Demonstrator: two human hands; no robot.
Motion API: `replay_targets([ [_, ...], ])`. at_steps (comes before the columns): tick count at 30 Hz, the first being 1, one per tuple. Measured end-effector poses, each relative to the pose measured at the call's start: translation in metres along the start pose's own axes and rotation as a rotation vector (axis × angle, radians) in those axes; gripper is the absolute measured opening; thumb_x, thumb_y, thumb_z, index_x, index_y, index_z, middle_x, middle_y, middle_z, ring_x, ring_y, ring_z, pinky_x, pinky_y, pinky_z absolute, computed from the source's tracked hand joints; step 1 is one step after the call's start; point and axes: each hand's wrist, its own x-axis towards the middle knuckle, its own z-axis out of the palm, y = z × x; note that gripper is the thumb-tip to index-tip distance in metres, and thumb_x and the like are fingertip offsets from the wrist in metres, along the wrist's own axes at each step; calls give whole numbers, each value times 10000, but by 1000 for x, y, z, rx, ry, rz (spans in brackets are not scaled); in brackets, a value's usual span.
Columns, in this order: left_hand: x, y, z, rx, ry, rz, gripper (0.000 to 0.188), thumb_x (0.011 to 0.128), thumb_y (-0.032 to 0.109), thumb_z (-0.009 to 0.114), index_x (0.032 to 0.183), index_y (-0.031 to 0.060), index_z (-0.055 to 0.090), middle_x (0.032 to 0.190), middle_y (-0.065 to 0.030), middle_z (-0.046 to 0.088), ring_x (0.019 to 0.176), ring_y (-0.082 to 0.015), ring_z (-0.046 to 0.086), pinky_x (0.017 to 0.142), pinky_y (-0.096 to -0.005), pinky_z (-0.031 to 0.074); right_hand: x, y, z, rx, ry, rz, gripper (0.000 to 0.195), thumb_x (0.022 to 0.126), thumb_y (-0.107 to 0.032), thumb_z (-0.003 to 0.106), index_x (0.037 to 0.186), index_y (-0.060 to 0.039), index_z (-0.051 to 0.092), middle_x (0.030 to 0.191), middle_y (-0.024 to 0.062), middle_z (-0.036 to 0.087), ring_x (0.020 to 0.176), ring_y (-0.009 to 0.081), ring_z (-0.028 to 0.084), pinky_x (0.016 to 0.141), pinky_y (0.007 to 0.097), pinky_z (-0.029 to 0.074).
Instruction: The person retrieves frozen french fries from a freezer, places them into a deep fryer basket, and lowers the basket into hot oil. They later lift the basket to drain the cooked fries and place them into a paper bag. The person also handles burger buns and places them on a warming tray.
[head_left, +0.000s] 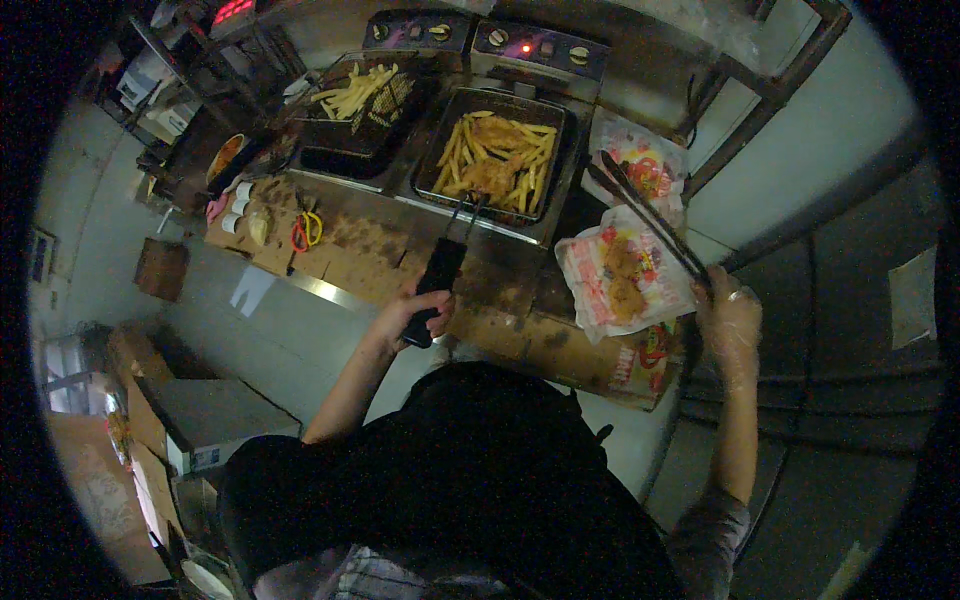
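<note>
My left hand (424, 311) grips the black handle (442, 270) of a wire fryer basket (560, 135). French fries (534, 169) and pieces of fried food (491, 174) lie in that basket, at the right-hand fryer. At the right, my right hand (731, 311) holds long dark tongs (652, 214), their tips pointing to the upper left over the printed paper. Below the tongs, browned fried pieces (625, 277) lie on a paper-lined plate or tray (581, 304); what is under the paper is hidden.
A second basket with pale fries (352, 94) sits at the left fryer (337, 169). Red-and-yellow-handled scissors (306, 231) and small white cups (241, 197) lie on stained cardboard (360, 255). More printed paper (652, 161) lies at the back right, beside a metal frame (750, 127).
</note>
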Motion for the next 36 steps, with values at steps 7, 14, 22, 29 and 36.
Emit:
replay_targets([
  [7,2,-5,-3,133,120,3,131,798,91,574,818,40,455,636,-49,493,457,-125,471,410,-260,394,66,-69,-12,128,-67,-169,325,775,-284,601,974,-43,514,789,169,591,753,339,582,623,416,461],
  [14,13,-7,-19,322,-19,22,112,826,116,559,858,38,485,604,-43,496,467,-128,478,442,-259,407,170,-143,20,1,-161,-466,408,777,-387,556,925,-8,588,846,176,628,781,305,618,677,411,495],
  [22,7,-8,-21,181,-162,131,205,842,51,519,1012,37,406,620,-45,484,501,-136,499,466,-284,438,211,-171,-1,-97,-418,-381,427,785,-418,548,869,-2,587,831,192,605,809,334,587,710,416,472],
  [29,6,-5,-34,228,-194,93,484,852,43,495,1259,56,233,649,-45,485,506,-140,493,469,-279,440,209,-177,11,-87,-344,-426,387,773,-395,563,892,-28,590,848,163,599,837,331,571,728,420,458],
  [36,7,3,-35,258,-227,119,544,859,44,491,1306,51,181,651,-50,491,514,-140,499,471,-281,446,206,-185,1,-129,-284,-444,315,728,-317,603,862,-31,601,827,158,589,815,309,574,701,413,454],
])
